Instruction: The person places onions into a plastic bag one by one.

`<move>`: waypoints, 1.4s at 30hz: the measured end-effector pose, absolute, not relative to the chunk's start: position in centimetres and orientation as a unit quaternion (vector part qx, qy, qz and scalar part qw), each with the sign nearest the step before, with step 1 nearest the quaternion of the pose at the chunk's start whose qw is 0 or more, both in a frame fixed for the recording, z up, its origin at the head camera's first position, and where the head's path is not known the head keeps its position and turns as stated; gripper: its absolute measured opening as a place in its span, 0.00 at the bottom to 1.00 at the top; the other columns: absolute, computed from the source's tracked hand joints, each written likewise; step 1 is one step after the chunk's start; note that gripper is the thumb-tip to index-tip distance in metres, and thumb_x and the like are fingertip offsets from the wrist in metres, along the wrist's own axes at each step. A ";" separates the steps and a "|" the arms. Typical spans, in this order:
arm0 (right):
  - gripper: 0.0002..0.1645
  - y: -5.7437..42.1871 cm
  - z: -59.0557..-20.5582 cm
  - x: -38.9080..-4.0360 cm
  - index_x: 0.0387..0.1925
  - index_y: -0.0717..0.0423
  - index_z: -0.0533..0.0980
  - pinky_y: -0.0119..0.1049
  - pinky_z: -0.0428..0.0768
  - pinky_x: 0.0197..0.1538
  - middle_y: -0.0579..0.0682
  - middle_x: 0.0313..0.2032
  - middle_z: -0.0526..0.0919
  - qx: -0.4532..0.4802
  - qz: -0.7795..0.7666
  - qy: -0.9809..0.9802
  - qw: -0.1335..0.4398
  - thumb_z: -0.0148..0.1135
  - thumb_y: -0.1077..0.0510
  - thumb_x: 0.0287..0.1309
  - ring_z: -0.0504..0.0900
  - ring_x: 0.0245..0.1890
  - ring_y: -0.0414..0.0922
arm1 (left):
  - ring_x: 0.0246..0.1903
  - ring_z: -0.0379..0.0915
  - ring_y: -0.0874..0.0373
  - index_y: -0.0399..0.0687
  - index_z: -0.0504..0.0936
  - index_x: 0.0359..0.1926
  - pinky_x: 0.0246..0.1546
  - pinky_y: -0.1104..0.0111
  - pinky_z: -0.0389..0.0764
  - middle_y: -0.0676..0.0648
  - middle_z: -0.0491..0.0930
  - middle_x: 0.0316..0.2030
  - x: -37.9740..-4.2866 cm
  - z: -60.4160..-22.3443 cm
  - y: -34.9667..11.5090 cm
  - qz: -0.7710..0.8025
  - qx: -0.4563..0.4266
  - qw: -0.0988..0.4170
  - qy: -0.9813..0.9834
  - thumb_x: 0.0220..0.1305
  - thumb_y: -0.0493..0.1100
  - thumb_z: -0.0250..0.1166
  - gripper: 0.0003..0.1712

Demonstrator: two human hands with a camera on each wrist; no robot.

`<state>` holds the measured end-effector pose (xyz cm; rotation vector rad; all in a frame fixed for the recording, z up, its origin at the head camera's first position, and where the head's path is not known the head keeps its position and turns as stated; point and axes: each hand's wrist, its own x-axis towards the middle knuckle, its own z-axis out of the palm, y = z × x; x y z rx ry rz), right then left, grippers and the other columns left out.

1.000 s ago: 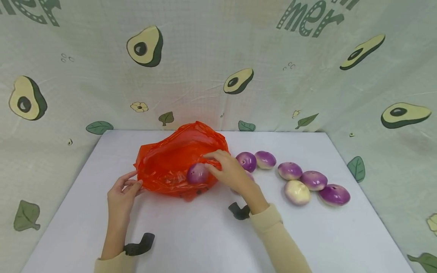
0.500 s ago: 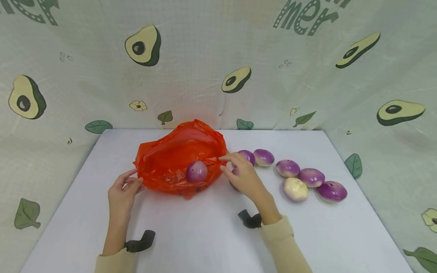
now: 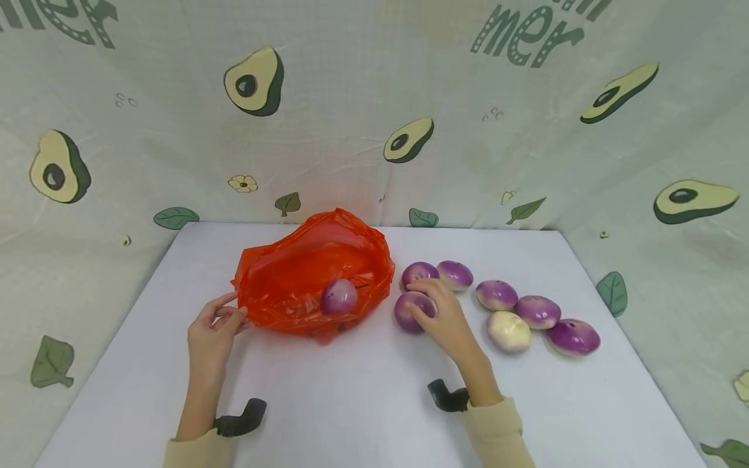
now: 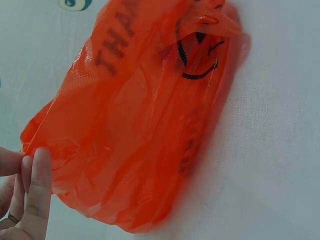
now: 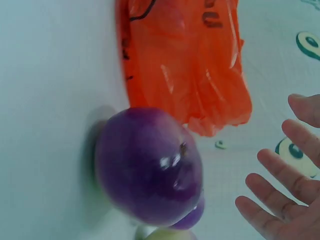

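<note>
An orange-red plastic bag [image 3: 281,276] lies with its mouth facing me, and one purple turnip [image 3: 339,296] sits inside it. At the bag's left edge my left hand [image 3: 212,331] pinches the plastic between thumb and fingers; the left wrist view shows the fingertips [image 4: 40,160] on that corner. My right hand [image 3: 441,315] hovers over a purple-and-white turnip [image 3: 407,318] right of the bag, partly covering it in the head view. In the right wrist view its fingers [image 5: 272,187] are spread and apart from the turnip.
Behind the near turnip lie two more, a round one [image 3: 419,273] and a flatter one [image 3: 455,275]. Further right is a cluster of several turnips, including a pale one [image 3: 510,332]. A patterned cloth [image 3: 328,117] hangs behind and beside the white table [image 3: 328,403].
My right hand has withdrawn from the bag's mouth and moved right, over the near turnip. One turnip stays in the bag. My left hand keeps its hold on the bag's edge.
</note>
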<state>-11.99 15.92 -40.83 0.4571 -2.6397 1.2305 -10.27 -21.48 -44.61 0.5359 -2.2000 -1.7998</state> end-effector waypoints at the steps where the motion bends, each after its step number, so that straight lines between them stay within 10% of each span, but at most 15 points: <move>1: 0.21 16.1 -41.1 -12.0 0.51 0.53 0.75 0.53 0.68 0.63 0.49 0.51 0.77 0.151 0.413 -0.893 0.097 0.64 0.55 0.55 0.71 0.57 0.49 | 0.30 0.80 0.66 0.52 0.74 0.58 0.34 0.84 0.77 0.49 0.73 0.37 -10.1 -44.4 -21.4 -0.617 0.180 0.123 -0.756 0.59 0.54 0.63 0.27; 26: 0.43 16.9 -44.1 -11.7 0.61 0.50 0.63 0.59 0.67 0.61 0.56 0.58 0.61 0.081 0.373 -0.924 0.009 0.72 0.49 0.44 0.56 0.61 0.54 | 0.35 0.82 0.58 0.64 0.75 0.56 0.34 0.80 0.79 0.47 0.74 0.42 -13.0 -51.6 -24.5 -0.611 0.203 0.144 -0.752 0.53 0.60 0.66 0.28; 42: 0.43 16.3 -45.0 -12.5 0.61 0.49 0.61 0.59 0.68 0.60 0.56 0.55 0.59 0.068 0.365 -0.928 -0.014 0.72 0.55 0.44 0.58 0.59 0.55 | 0.29 0.78 0.74 0.51 0.71 0.61 0.37 0.85 0.76 0.55 0.72 0.36 -9.6 -41.1 -19.8 -0.596 0.234 0.096 -0.762 0.62 0.50 0.60 0.26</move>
